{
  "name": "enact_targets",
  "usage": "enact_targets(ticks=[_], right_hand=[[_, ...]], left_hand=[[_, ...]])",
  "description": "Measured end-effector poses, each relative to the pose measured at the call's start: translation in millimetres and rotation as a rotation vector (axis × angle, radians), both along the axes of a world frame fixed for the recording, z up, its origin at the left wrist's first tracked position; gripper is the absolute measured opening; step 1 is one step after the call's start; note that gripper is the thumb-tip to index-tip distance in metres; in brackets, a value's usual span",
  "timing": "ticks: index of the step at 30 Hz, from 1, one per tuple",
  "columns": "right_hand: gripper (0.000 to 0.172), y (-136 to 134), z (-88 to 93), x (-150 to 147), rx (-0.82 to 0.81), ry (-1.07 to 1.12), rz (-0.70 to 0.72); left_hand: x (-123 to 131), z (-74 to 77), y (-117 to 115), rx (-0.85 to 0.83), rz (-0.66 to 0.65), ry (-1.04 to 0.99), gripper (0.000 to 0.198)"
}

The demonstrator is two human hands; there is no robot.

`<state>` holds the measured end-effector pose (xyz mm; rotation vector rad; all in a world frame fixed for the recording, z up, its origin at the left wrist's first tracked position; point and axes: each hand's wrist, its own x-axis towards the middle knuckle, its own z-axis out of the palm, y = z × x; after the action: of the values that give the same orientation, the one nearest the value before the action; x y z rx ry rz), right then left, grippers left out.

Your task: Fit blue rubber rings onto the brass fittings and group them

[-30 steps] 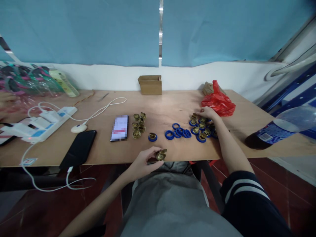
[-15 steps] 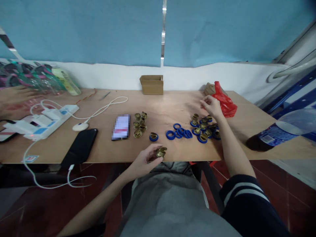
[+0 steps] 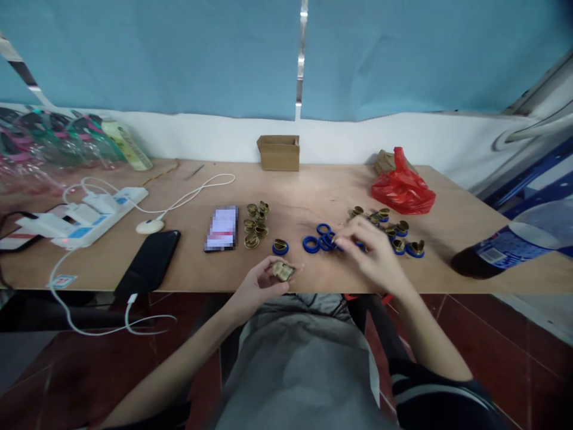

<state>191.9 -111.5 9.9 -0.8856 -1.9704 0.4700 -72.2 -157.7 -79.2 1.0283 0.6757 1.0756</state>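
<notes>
My left hand [image 3: 262,282] grips a brass-coloured metal fitting [image 3: 283,272] in its fingertips, just above the table's front edge. Over the pile of blue rings [image 3: 312,243] is my right hand [image 3: 370,251], blurred, its fingers bent into a pinch at the rings; whatever lies between the fingertips is hidden. One brass fitting sits in a blue ring [image 3: 280,247] in front of my left hand. Behind it stand several bare brass fittings [image 3: 256,224]. More fittings with blue rings [image 3: 400,246] lie beyond and beside my right hand, partly covered by it.
A lit phone [image 3: 222,228], a dark phone [image 3: 147,263] and a white power strip [image 3: 101,218] with cables lie to the left. At the back are a cardboard box [image 3: 280,154] and a red plastic bag [image 3: 405,188]. A cola bottle [image 3: 487,254] lies at right, clear bottles [image 3: 76,143] at far left.
My right hand has come from beside the red bag down and left to the blue rings. My left hand has turned the brass fitting. Another person's hand at far left has gone from view.
</notes>
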Motion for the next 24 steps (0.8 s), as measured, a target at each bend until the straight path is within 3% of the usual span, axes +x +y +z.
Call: enact_targets(ticks=[4, 7, 14, 24], right_hand=[[0.028, -39.4, -28.3, -26.2, -0.533, 0.181, 0.359], [0.032, -44.8, -45.0, -35.9, -0.777, 0.339, 0.555], [0.034, -39.1, -66.1, -45.0, -0.960, 0.520, 0.638], [0.036, -40.7, -73.5, -50.6, -1.033, 0.581, 0.664]], left_hand=[[4.6, 2.9, -3.2, 0.024, 0.007, -0.063, 0.033], [7.1, 4.7, -5.4, 0.092, 0.020, -0.054, 0.034], [8.5, 4.2, -13.7, 0.210, 0.066, 0.017, 0.043], [12.9, 7.0, -21.1, 0.707, 0.270, 0.274, 0.041]])
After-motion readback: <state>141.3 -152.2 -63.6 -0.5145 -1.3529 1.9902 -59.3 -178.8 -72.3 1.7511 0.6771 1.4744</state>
